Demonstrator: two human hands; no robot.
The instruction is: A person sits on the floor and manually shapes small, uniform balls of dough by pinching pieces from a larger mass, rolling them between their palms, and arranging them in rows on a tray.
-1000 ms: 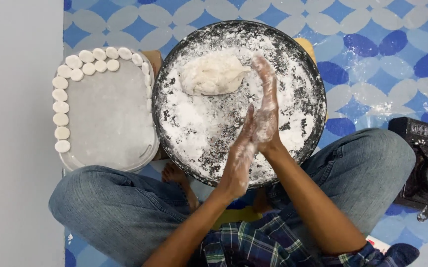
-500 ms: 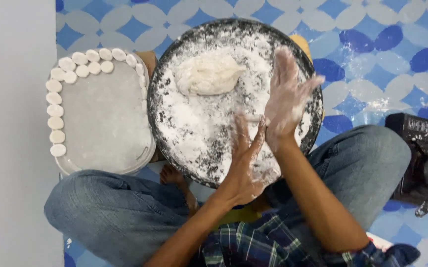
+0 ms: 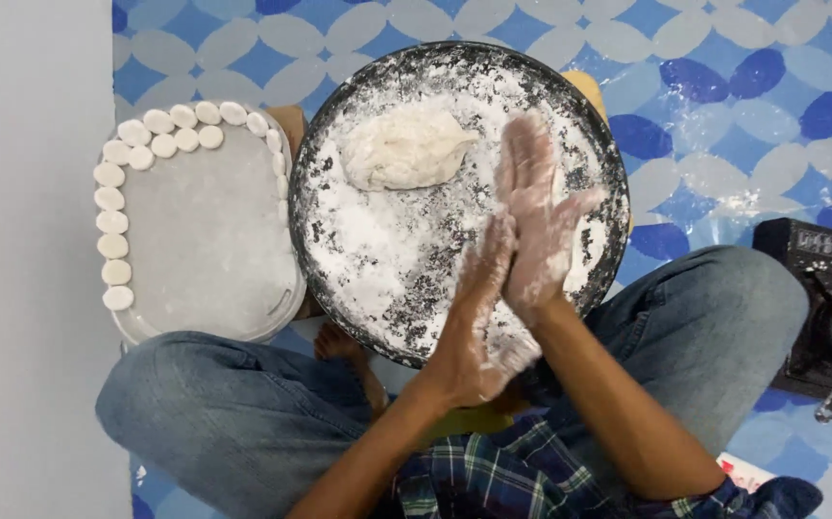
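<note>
While floured palms press flat together, fingers straight, a lumpy pale dough (image 3: pixel 404 149) lies nearby.

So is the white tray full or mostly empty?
Mostly empty: white tray holds dough discs only along its left and top edges.

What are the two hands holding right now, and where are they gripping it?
Cannot be told: left hand and right hand press palms together; anything between is hidden.

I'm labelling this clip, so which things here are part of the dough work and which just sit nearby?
In use: left hand and right hand pressed palm to palm, floured round pan, dough lump, white tray edged with dough discs.
Lying about: black appliance, patterned floor mat.
</note>
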